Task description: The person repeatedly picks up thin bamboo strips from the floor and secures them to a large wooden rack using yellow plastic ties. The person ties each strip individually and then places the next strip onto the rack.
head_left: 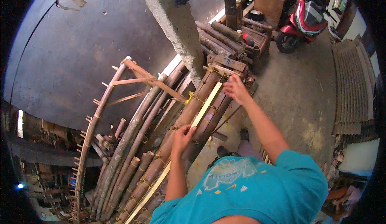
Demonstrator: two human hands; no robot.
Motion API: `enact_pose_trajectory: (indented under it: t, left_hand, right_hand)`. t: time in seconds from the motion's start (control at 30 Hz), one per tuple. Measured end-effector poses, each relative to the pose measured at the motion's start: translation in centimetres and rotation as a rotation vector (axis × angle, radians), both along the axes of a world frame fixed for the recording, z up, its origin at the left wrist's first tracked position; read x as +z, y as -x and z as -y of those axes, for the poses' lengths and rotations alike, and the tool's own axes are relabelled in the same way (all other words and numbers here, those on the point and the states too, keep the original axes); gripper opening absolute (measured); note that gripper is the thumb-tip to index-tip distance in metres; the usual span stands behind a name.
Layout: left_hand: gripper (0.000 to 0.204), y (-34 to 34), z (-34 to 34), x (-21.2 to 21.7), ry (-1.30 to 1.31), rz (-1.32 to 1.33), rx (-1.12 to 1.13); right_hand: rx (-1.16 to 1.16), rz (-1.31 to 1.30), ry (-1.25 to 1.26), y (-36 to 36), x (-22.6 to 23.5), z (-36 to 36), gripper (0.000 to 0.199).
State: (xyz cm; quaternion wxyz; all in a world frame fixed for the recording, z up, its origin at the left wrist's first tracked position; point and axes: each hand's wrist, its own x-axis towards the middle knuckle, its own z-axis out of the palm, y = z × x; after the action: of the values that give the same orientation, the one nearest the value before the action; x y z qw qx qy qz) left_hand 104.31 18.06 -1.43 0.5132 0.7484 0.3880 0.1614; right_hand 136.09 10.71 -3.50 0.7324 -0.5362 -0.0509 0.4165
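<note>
A dim, cluttered workshop: a grey wall (100,35) fills the left, a rough concrete post (177,27) slants in front of it, and a bare floor (289,95) stretches off to the right toward a red scooter (304,21). Below the post, two thick bamboo poles (181,121) lie side by side, tied with cord, with a wooden block (229,63) across their far end.

The pale strip (208,104) lies over these poles, its long axis running roughly along theirs, from the lower left near the person's body up and away to the right, ending short of the block. So it sits in front of the person and to the left of the torso. The left hand (183,137) is on it, partway along, and the strip shows again below that forearm. The right hand (236,89) is the one nearer the far end, just to the right of it.

The left arm is bent and close in, the hand low over the poles, thumb and fingers curled around the strip in what looks like a light pinch. The right arm reaches well forward, almost straight, its fingers loosely spread and pointing left toward the strip's end. That hand appears to hold nothing; whether a fingertip brushes the strip or the block, I cannot tell.
</note>
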Motion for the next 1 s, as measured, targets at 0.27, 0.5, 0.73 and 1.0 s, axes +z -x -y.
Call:
enact_pose_trajectory:
  t: [0.27,0.5,0.73,1.0]
  left_hand:
    - [0.033,-2.4,-2.8,-4.8,0.126,-0.112,0.063]
    - [0.026,-6.2,-3.0,-4.2,-0.388,-0.122,-0.051]
    - [0.022,-11.0,-2.3,-3.9,-0.390,-0.208,0.053]
    - [0.017,-13.4,-2.0,-5.1,-0.515,-0.397,0.091]
  right_hand:
    - [0.148,1.186,-0.222,4.3,4.9,-0.4,0.019]
    - [0.361,1.022,0.425,-2.1,-1.2,3.2,0.040]
    - [0.953,0.347,0.110,3.7,-10.0,5.6,0.031]
    - [0.048,-0.931,-0.093,5.4,-4.1,2.6,0.020]
